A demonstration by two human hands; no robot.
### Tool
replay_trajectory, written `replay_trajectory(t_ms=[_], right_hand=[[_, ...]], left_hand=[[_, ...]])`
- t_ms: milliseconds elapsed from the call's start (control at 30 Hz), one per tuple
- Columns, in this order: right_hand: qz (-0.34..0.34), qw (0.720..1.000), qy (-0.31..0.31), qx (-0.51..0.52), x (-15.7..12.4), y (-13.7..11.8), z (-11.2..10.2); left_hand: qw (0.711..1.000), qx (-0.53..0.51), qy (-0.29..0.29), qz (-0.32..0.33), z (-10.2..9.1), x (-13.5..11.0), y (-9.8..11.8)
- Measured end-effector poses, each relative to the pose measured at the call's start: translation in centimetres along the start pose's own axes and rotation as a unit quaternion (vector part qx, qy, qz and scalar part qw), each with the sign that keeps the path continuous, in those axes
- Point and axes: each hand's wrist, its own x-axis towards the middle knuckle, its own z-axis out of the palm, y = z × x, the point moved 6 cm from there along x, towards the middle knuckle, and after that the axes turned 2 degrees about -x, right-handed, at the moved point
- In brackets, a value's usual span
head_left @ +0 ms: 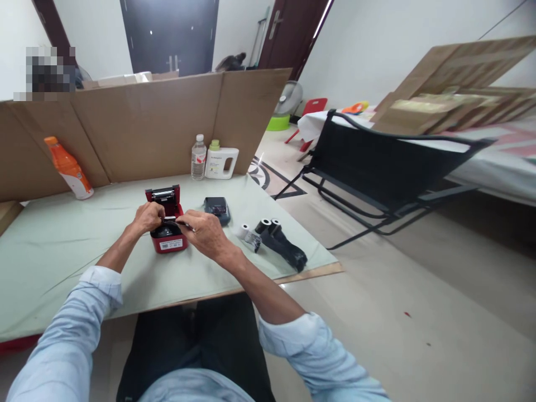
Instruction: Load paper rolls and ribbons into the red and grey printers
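A red and black label printer (168,244) with its lid raised stands on the table before me. A white sticker is on its front. My left hand (149,216) is at the printer's left rim, its fingers pinched together over the opening. From the right, my right hand (205,231) reaches to the opposite rim, thumb and fingers closed. A thin dark edge shows between the two hands, too small to name. What each hand pinches is hidden by the fingers. To the right of the printer lies a small dark device (217,211).
Right on the table are a small white roll (245,229) and black rolls in dark wrapping (285,248). An orange bottle (69,167), a clear bottle (199,158) and a white jug (221,163) stand by the cardboard screen (154,123). A black folding chair (377,162) is beyond the table.
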Motion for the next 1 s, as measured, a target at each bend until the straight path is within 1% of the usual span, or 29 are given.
replay_trajectory(t_ms=[67,100,133,167,200,267,300,333,367,400,467,533,600,700,767,833,933,967,1000], right_hand=[[-0.010,1.000,-0.004,-0.008,0.0,0.1,0.8],[-0.015,1.000,-0.006,-0.011,0.0,0.2,1.3],[-0.020,1.000,-0.008,-0.013,-0.1,0.3,1.7],[-0.023,1.000,-0.009,-0.015,-0.1,0.4,2.1],[-0.025,0.999,-0.010,-0.017,-0.2,0.5,2.4],[-0.030,0.999,-0.011,-0.021,-0.4,0.6,3.1],[-0.035,0.999,-0.010,-0.023,-0.6,0.6,3.4],[-0.042,0.999,-0.008,-0.025,-0.8,0.5,3.7],[-0.051,0.998,-0.004,-0.028,-1.0,0.3,4.0],[-0.060,0.998,0.002,-0.032,-1.3,0.1,4.3],[-0.078,0.996,0.014,-0.038,-2.0,-0.5,4.8],[-0.090,0.995,0.026,-0.041,-2.8,-1.0,5.3],[-0.094,0.994,0.038,-0.041,-3.6,-1.3,5.7],[-0.093,0.994,0.055,-0.036,-4.5,-1.5,6.3],[-0.090,0.994,0.054,-0.026,-4.9,-1.6,6.5],[-0.082,0.996,0.036,-0.014,-5.0,-1.7,6.5],[-0.049,0.999,-0.006,0.010,-4.9,-2.1,5.7],[-0.034,0.999,-0.013,0.035,-4.8,-2.4,5.2],[-0.020,0.996,-0.017,0.084,-4.6,-3.0,4.6]], left_hand=[[1.000,-0.010,-0.013,0.006,0.2,-0.3,0.2],[0.999,-0.027,-0.016,0.020,0.2,-0.6,0.3],[0.998,-0.051,-0.013,0.038,0.1,-1.1,0.5],[0.995,-0.079,0.003,0.058,-0.1,-1.7,0.5],[0.991,-0.108,0.038,0.072,-0.6,-2.2,0.4],[0.973,-0.153,0.156,0.075,-2.2,-3.2,-0.5],[0.958,-0.171,0.220,0.063,-3.0,-3.4,-1.3],[0.943,-0.189,0.271,0.048,-3.7,-3.5,-2.1],[0.930,-0.210,0.299,0.033,-4.0,-3.2,-2.9],[0.923,-0.238,0.302,0.021,-4.0,-2.6,-3.6],[0.919,-0.297,0.261,0.015,-3.5,-1.3,-4.6],[0.917,-0.330,0.221,0.034,-3.0,-0.9,-4.9],[0.920,-0.325,0.203,0.077,-2.7,-2.0,-4.7],[0.935,-0.281,0.160,0.146,-2.1,-5.3,-3.9],[0.946,-0.243,0.126,0.174,-1.3,-7.4,-3.5],[0.955,-0.206,0.112,0.183,-0.6,-8.7,-3.2],[0.962,-0.172,0.125,0.168,0.1,-9.4,-3.0],[0.963,-0.169,0.130,0.164,0.2,-9.5,-2.9],[0.963,-0.170,0.130,0.164,0.4,-9.5,-2.8]])
